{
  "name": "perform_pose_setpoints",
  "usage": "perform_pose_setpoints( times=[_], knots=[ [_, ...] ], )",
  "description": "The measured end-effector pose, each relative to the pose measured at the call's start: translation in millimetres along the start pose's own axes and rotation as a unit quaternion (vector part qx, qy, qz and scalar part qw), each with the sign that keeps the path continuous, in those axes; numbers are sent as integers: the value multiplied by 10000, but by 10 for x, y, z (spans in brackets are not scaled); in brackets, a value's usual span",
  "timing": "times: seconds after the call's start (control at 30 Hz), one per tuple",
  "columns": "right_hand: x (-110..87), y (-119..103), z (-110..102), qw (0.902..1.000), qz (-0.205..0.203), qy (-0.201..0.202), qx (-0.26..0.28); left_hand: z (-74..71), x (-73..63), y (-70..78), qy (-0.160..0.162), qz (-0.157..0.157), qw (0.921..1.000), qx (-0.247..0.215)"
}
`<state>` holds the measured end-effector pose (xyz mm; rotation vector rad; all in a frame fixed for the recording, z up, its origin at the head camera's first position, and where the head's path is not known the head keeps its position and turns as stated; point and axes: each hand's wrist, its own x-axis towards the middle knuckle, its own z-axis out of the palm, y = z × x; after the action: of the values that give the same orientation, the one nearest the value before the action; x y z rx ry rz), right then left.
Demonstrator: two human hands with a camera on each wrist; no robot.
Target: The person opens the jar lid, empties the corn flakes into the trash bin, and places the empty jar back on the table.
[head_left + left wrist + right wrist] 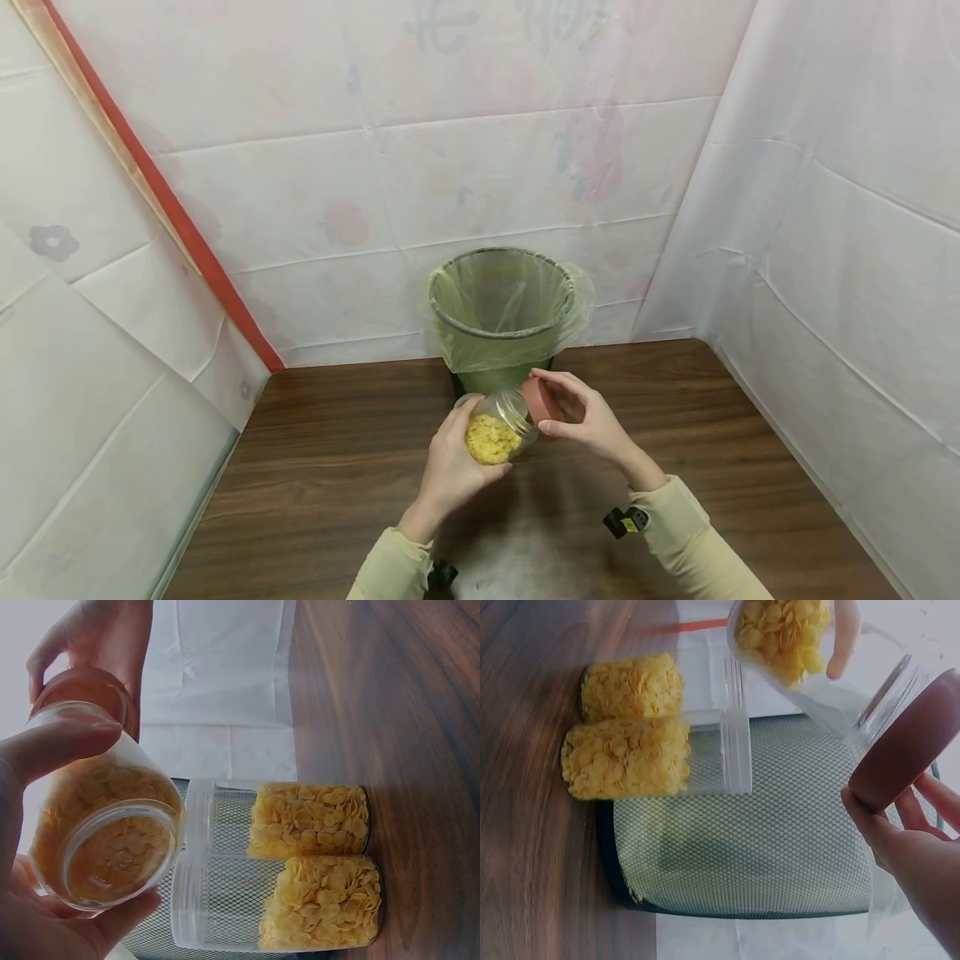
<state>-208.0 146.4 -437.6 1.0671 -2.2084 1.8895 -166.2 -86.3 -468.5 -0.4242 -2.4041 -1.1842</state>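
Note:
My left hand point(453, 467) grips a clear jar point(495, 429) part-filled with yellow flakes, which look like corn flakes. The jar is tilted, its threaded mouth towards my right hand point(596, 423). Between the thumb and fingers of that hand is a reddish-brown round lid point(907, 742), held on edge right at the jar's mouth. Whether lid and rim touch, I cannot tell. Two more clear jars point(319, 904) point(634, 686) of flakes stand side by side on the table, visible in both wrist views and mostly hidden in the head view.
Behind the jars is a mesh wastebasket point(780, 847), lined with a thin yellow-green bag point(480, 346) folded over its rim. The brown wood-grain table point(322, 467) meets pale sheets point(375, 192) at the back and sides. A red strip point(180, 217) runs down the left corner.

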Motion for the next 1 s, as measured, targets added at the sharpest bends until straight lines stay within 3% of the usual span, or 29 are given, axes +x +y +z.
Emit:
perform_pose_setpoints(
  times=[0.23, 0.7, 1.0],
  knots=[
    [-11, -3, -73, 9998, 29, 134, -148, -8, 19, -4, 119, 46, 9999, 46],
    [-59, 104, -186, 9963, 454, 531, -491, -38, -14, -24, 229, -364, 9990, -99],
    [-75, -3, -246, 9912, 838, 702, -741, -68, -23, -35, 301, -574, 9971, -391]
  ],
)
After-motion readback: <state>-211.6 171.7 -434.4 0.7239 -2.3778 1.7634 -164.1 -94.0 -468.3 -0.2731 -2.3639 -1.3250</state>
